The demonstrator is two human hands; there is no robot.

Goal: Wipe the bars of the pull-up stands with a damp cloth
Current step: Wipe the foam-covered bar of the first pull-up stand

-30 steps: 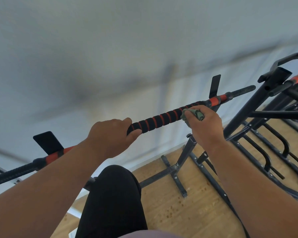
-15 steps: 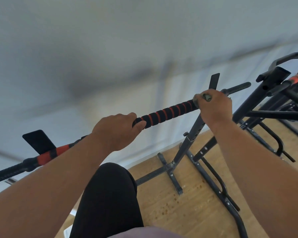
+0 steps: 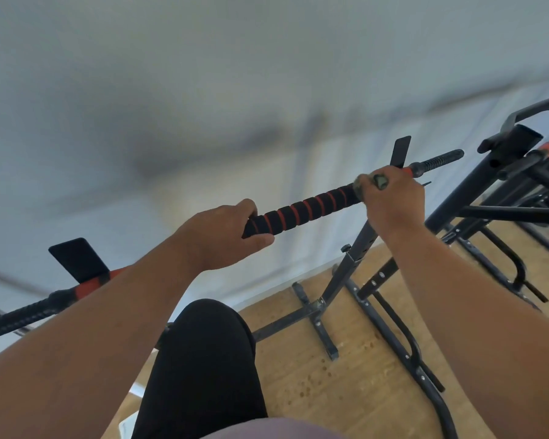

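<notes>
A pull-up bar (image 3: 305, 210) with black foam grip and red rings runs from lower left to upper right across the view. My left hand (image 3: 217, 237) grips the bar near its middle. My right hand (image 3: 392, 201) grips the bar near its right end, with a grey-green cloth (image 3: 370, 182) wrapped round the bar under the fingers. Only a small part of the cloth shows above the knuckles. Beyond my right hand the bar's bare ribbed end (image 3: 441, 160) sticks out.
The stand's black uprights and base feet (image 3: 317, 315) rest on a wooden floor (image 3: 346, 391). More black pull-up stands (image 3: 501, 185) crowd the right side. A white wall (image 3: 203, 90) is close behind the bar. My black-trousered leg (image 3: 203, 369) is below.
My right hand with the cloth slid rightward along the bar, from the foam grip to near the red end collar. My left hand kept its grip on the bar.
</notes>
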